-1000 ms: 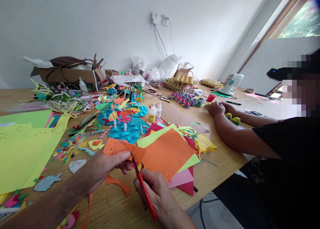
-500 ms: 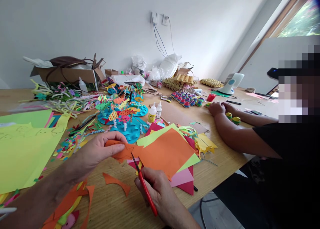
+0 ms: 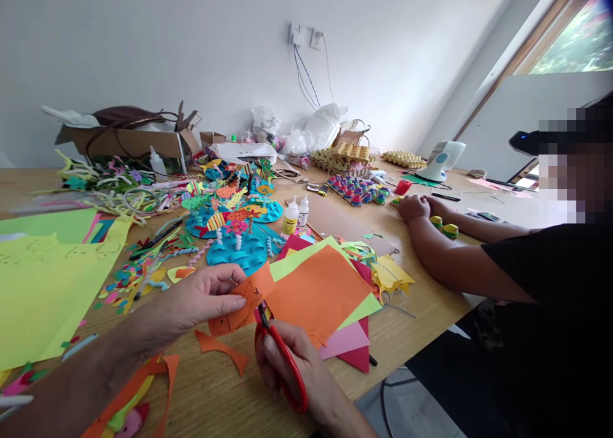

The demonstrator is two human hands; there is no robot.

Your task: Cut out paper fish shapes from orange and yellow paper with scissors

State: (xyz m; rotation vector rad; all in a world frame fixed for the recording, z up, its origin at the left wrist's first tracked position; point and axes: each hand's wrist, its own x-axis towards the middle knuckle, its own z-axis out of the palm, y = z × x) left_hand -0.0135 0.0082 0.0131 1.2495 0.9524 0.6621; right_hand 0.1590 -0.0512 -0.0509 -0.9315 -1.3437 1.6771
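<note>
My left hand (image 3: 211, 295) pinches a small piece of orange paper (image 3: 239, 310) between thumb and fingers; dark outlines are drawn on it. Wrapped round the red handles of a pair of scissors (image 3: 292, 377) is my right hand (image 3: 299, 361). The dark blades meet the lower edge of the orange piece, their tips partly hidden by it. Just to the right lies a stack of coloured paper with a large orange sheet (image 3: 318, 291) on top. A curved orange offcut (image 3: 223, 350) rests on the table below my left hand.
Blue bases with paper fish (image 3: 237, 249) and two glue bottles (image 3: 290, 218) stand beyond my hands. Yellow sheets (image 3: 48, 297) lie left, more orange scraps (image 3: 127, 393) in front. At right, a co-worker's hands (image 3: 414, 207) rest on the table near painted egg-carton pieces (image 3: 357, 191).
My left hand has turned the orange piece upward, showing more of its drawn outline. The scissors have tilted and their handles now stand wider apart. The co-worker has barely moved.
</note>
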